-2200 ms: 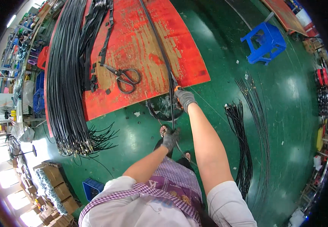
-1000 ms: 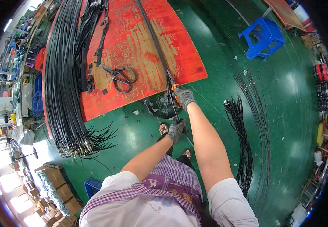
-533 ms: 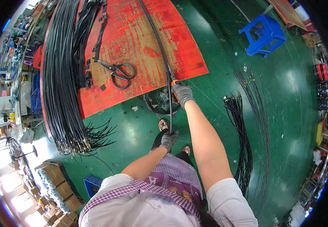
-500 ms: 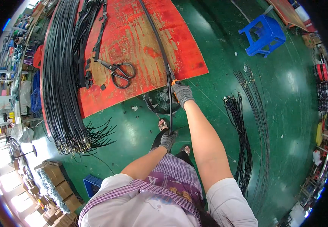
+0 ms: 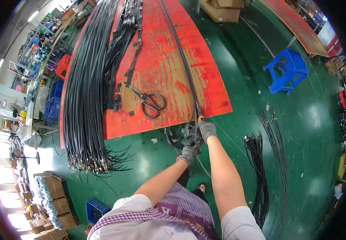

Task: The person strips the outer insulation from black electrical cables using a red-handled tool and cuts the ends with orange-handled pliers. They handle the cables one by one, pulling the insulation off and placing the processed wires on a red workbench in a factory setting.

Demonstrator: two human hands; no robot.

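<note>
A long thin black cable runs down the red table and over its near edge. My right hand, in a grey glove, grips the cable just below the table edge, beside a small orange piece. My left hand, also gloved, holds the same cable lower down, in front of my body. The cable's lower end hangs toward a dark heap under the table edge.
Large scissors lie on the table near its front edge. A thick bundle of black cables covers the table's left side. More black cables lie on the green floor at right, a blue stool beyond them. Cardboard boxes stand lower left.
My left hand has come up along the cable, closer to my right hand. The view has tilted so the table sits lower and nearer.
</note>
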